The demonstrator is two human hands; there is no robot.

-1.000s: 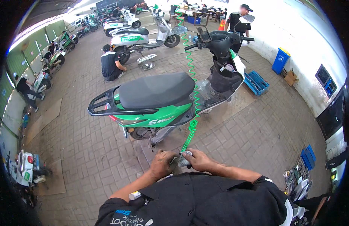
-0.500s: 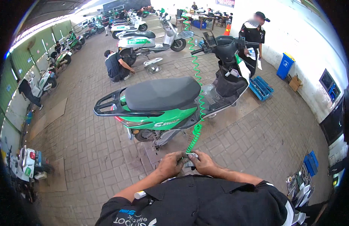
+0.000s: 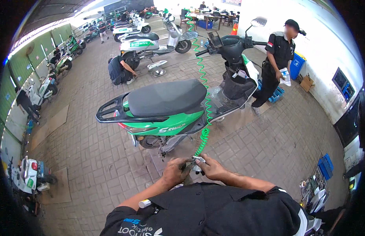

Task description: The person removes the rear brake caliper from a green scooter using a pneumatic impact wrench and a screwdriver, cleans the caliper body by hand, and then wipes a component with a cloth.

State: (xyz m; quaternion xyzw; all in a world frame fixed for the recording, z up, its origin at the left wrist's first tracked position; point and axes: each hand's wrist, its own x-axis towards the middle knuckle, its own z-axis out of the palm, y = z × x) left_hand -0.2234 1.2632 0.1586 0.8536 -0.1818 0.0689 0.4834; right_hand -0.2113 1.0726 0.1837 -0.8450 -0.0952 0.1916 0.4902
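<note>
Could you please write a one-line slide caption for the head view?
Both hands, left hand and right hand, hold a small tool on a green coiled hose beside a green scooter.

We note the standing person [image 3: 277,63] has come from beyond the handlebar [image 3: 229,41] to the green scooter [image 3: 170,114] front, right side.

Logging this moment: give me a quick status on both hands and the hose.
Left hand and right hand together on small metal fitting. Green coiled hose ends there. Green scooter right ahead.
</note>
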